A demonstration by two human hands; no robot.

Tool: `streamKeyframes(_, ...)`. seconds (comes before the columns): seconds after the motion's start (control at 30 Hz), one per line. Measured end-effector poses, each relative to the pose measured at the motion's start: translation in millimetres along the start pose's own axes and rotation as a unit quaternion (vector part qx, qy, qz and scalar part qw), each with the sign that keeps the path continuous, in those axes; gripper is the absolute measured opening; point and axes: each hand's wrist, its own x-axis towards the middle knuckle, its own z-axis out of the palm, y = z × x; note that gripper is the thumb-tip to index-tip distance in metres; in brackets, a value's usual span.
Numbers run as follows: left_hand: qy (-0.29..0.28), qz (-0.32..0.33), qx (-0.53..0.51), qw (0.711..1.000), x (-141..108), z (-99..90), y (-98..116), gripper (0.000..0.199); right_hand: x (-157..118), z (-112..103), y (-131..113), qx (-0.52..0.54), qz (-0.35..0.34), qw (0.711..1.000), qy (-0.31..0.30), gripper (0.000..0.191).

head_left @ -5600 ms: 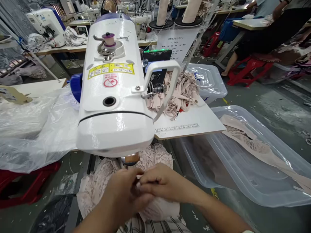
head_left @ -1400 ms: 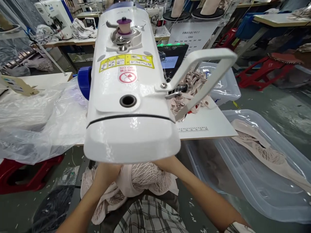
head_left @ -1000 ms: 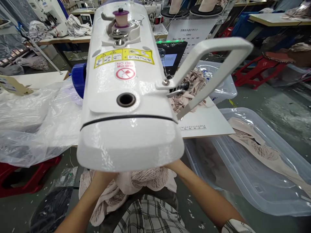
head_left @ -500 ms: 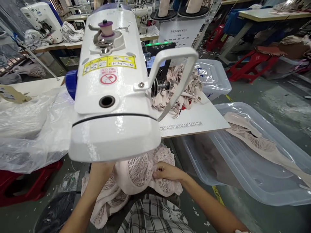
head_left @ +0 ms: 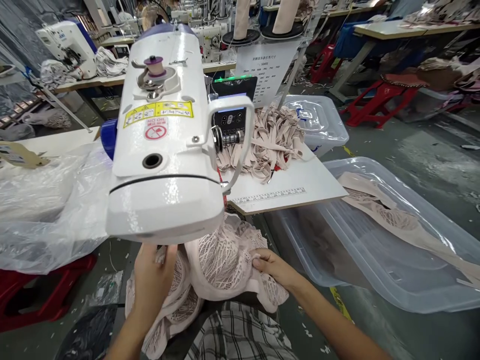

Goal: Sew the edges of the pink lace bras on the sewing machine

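Note:
A beige lace bra (head_left: 221, 262) hangs below the head of a white sewing machine (head_left: 165, 207), over my lap. My right hand (head_left: 275, 267) pinches its right side between thumb and fingers. My left hand (head_left: 153, 275) is raised at the bra's left side, just under the machine head. Its fingertips are hidden behind the head, so its grip does not show. More beige lace pieces (head_left: 155, 340) drape over my lap below the left hand. The needle area is out of sight behind the machine head.
A pile of beige straps (head_left: 273, 142) lies on the white machine table (head_left: 318, 185), which has a ruler strip. On the right stands a clear plastic bin (head_left: 360, 250) with beige fabric inside. Plastic wrapping (head_left: 48, 200) covers the left side; a red stool (head_left: 48, 295) stands below it.
The view has shifted, and the machine appears further left. The bra and my right hand appear slightly further right, still in contact. More of my left hand's fingers shows below the head.

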Motion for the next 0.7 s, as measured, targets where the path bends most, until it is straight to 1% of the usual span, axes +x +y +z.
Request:
streamKeyframes(0.03,0.009,0.046,-0.013,0.999,-7.4,-2.3,10.0,0.011,-3.9,0.2,-9.7,-0.018,-0.005,1.0,-0.003,0.056)
streamKeyframes(0.07,0.002,0.104,-0.037,0.994,-14.7,-4.2,21.9,0.015,-7.8,1.9,-21.0,-0.045,-0.013,0.999,-0.018,0.057)
streamKeyframes(0.1,-0.018,0.175,-0.067,0.982,-21.3,-5.5,34.8,0.024,-11.7,5.4,-33.7,-0.079,-0.022,0.995,-0.049,0.056)
streamKeyframes(0.17,-0.071,0.328,-0.104,0.936,-30.2,-5.7,59.8,0.039,-18.8,17.3,-60.7,-0.162,-0.056,0.975,-0.14,0.052)
streamKeyframes(0.2,-0.106,0.386,-0.104,0.91,-32.1,-4.9,69.4,0.046,-21.8,24.9,-73.7,-0.203,-0.086,0.956,-0.193,0.049)
streamKeyframes(0.23,-0.152,0.412,-0.098,0.893,-32.6,-3.5,75.8,0.054,-24.2,32.6,-85.6,-0.239,-0.116,0.934,-0.24,0.046)
streamKeyframes(0.27,-0.206,0.404,-0.094,0.887,-31.9,-2.0,78.2,0.06,-25.7,39.6,-95.8,-0.271,-0.14,0.912,-0.275,0.042)
streamKeyframes(0.3,-0.261,0.364,-0.092,0.889,-30.5,-0.6,76.7,0.058,-26.2,45.2,-104.0,-0.302,-0.152,0.894,-0.294,0.038)
streamKeyframes(0.33,-0.309,0.305,-0.095,0.896,-28.4,0.4,71.7,0.049,-25.2,48.8,-110.0,-0.331,-0.15,0.883,-0.297,0.034)
streamKeyframes(0.37,-0.341,0.244,-0.099,0.903,-25.9,0.7,63.8,0.037,-22.6,50.3,-114.0,-0.358,-0.137,0.879,-0.282,0.031)
streamKeyframes(0.4,-0.355,0.188,-0.101,0.91,-22.6,0.3,54.4,0.033,-18.3,49.9,-116.1,-0.381,-0.124,0.881,-0.25,0.03)
streamKeyframes(0.43,-0.354,0.139,-0.101,0.919,-18.4,-0.8,44.6,0.036,-12.5,48.0,-116.9,-0.399,-0.12,0.885,-0.208,0.03)
streamKeyframes(0.5,-0.336,0.043,-0.103,0.935,-7.1,-4.2,27.7,0.042,3.1,42.6,-115.8,-0.411,-0.142,0.891,-0.13,0.035)
streamKeyframes(0.57,-0.316,-0.052,-0.108,0.941,7.0,-6.9,17.3,0.045,20.7,38.4,-113.5,-0.411,-0.16,0.894,-0.077,0.041)
streamKeyframes(0.6,-0.303,-0.081,-0.108,0.943,14.3,-7.2,14.3,0.044,29.1,37.4,-112.5,-0.408,-0.156,0.898,-0.058,0.042)
streamKeyframes(0.63,-0.281,-0.089,-0.106,0.95,21.2,-6.7,12.0,0.043,36.7,37.1,-111.8,-0.405,-0.146,0.901,-0.041,0.043)
streamKeyframes(0.7,-0.214,-0.067,-0.103,0.969,31.8,-3.4,7.5,0.037,49.0,37.3,-111.2,-0.388,-0.13,0.912,-0.011,0.042)
